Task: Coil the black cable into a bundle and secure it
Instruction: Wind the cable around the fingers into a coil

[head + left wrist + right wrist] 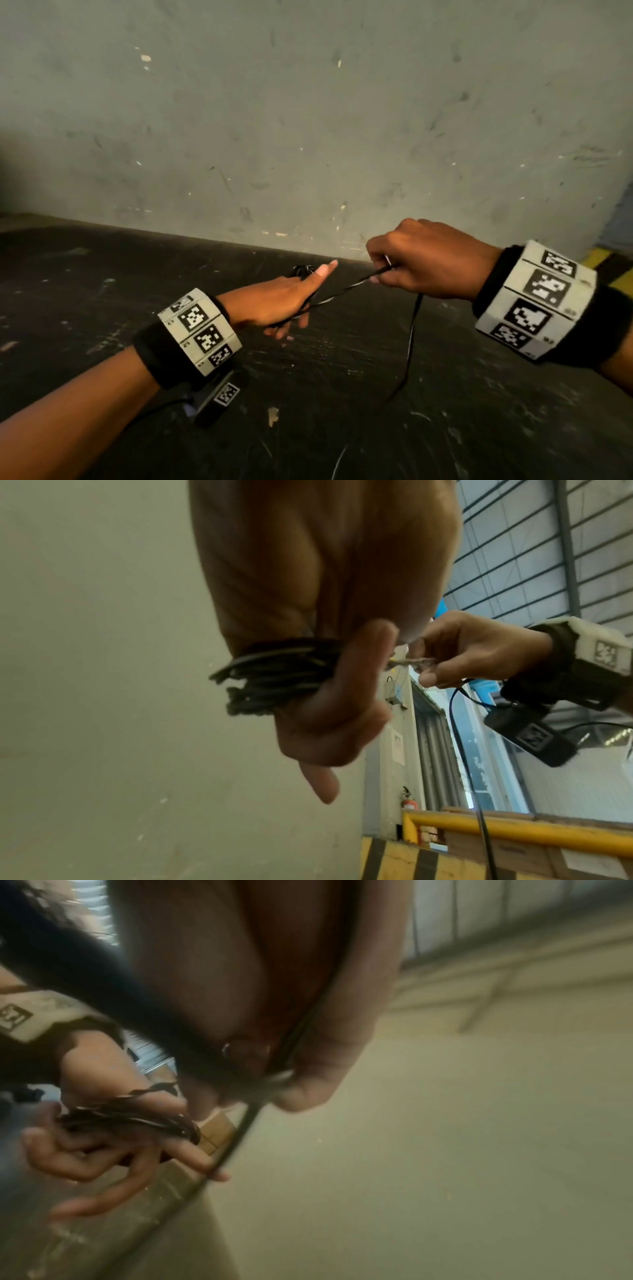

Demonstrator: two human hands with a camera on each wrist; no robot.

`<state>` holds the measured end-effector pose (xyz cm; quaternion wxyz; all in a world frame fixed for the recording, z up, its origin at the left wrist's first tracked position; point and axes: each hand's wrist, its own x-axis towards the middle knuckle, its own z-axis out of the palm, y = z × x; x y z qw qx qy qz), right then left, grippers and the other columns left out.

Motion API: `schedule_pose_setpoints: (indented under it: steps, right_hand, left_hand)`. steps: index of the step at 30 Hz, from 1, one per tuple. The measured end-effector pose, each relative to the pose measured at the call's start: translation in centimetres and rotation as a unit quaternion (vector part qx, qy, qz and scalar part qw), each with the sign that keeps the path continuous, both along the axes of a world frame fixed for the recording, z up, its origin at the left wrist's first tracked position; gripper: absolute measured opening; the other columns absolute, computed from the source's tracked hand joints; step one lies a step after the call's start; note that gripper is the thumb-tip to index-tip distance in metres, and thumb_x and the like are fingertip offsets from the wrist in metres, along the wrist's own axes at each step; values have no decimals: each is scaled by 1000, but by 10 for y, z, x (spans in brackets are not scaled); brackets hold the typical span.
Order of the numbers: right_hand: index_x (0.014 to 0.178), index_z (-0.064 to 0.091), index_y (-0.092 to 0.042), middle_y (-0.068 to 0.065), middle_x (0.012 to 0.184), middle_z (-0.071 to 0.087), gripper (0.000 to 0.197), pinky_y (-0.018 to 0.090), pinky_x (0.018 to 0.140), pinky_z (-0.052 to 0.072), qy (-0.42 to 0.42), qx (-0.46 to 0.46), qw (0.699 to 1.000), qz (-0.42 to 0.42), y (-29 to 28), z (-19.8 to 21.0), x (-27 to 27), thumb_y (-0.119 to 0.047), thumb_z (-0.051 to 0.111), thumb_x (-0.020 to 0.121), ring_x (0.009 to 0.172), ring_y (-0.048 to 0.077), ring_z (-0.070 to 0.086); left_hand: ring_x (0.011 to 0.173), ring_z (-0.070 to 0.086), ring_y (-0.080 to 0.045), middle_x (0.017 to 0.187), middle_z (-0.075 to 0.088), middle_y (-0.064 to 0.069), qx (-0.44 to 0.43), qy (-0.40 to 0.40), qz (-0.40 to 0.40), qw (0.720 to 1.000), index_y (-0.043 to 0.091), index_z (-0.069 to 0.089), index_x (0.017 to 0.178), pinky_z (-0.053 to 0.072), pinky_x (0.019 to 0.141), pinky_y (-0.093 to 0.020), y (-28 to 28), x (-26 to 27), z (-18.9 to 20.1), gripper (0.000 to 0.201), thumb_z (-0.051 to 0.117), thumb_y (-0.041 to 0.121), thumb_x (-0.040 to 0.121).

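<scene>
In the head view your left forearm fills the near corner, a marker band (200, 334) strapped round the wrist; beyond it your left hand (277, 303) has one finger pointing forward and straight, the lower ones curled, and the black cable (346, 289) runs taut from it across to your right hand (419, 262); that hand is closed in a fist, pinching the cable, and a loose tail hangs from it toward the dark floor (102, 274); a scuffed grey wall (308, 120) stands behind.

From the left wrist, your palm is closest; the coiled bundle (270, 676) sits wrapped about the fingers, pressed by a curled finger (356, 685); your right hand (479, 653) pinches a twisted stretch just beside it; a yellow rail (514, 831) lies below.

From the right wrist, blurred, your right hand (308, 1042) grips the cable (240, 1137) running down past it; your left hand (113, 1123) holds the coils (137, 1118) with fingers partly spread.
</scene>
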<state>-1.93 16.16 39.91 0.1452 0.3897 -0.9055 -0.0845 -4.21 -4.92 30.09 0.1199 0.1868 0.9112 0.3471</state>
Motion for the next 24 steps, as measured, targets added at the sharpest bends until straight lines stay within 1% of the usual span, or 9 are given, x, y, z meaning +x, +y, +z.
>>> schedule_pose_setpoints:
  steps: [3,5,7,9,13,18,20,22,24]
  right_hand:
    - [69,47,-24,-14,50,39,24,26,49,26,-8,-96,995,31,10,-5,-10,-32,62,86,47,1,39]
    - [67,43,-24,-12,52,39,30,27,47,25,42,-84,995,33,16,-9,-20,-41,48,91,46,5,36]
    - [68,41,-21,-5,57,45,41,28,50,27,93,-46,994,26,18,-14,-31,-50,26,93,49,19,41]
    - [70,40,-19,3,61,48,46,31,56,30,111,-38,993,11,17,-19,-41,-52,17,92,56,30,52]
    - [80,50,-19,18,82,67,37,35,60,33,83,-72,994,-15,8,-43,-57,-44,30,97,78,39,62]
    - [104,60,-26,8,93,72,47,39,72,53,-96,-223,970,7,-19,-88,-49,-54,24,91,84,27,67]
    - [87,63,-21,1,75,68,30,43,70,55,-159,-309,938,21,-31,-106,-42,-36,39,95,67,13,64]
    - [74,59,-16,-7,54,53,25,42,60,57,-233,-361,903,1,-40,-120,-32,-28,49,94,47,2,52]
    - [79,60,-12,-5,54,48,20,35,52,56,-318,-397,861,4,-42,-131,-23,-25,53,93,42,2,50]
  left_hand:
    - [41,47,-12,80,68,-14,17,-48,-22,998,38,13,147,37,37,-19,-11,5,4,76,7,74,81]
    - [43,46,-13,85,67,-20,36,-107,-64,992,33,17,147,37,36,-19,-10,12,2,84,8,79,77]
    - [47,48,-13,97,61,-21,85,-155,-128,976,52,14,142,37,35,-17,-6,23,1,75,11,82,73]
    - [48,49,-12,100,59,-17,145,-200,-182,952,57,15,140,38,35,-15,-3,31,0,75,18,84,70]
    - [50,57,-15,110,57,-24,279,-275,-273,879,49,18,143,41,30,-16,3,41,8,70,33,73,79]
    - [71,71,-35,131,51,-28,492,-310,-333,742,42,23,145,53,35,-28,5,35,28,61,31,61,87]
    - [82,70,-41,138,46,-28,576,-288,-326,693,41,25,144,58,42,-36,3,25,39,58,25,61,90]
    - [86,69,-43,140,45,-27,640,-249,-287,668,41,24,144,58,44,-37,-2,14,53,57,24,61,90]
    - [81,71,-41,135,51,-26,686,-191,-220,666,41,23,144,57,41,-33,-10,4,67,56,23,61,91]
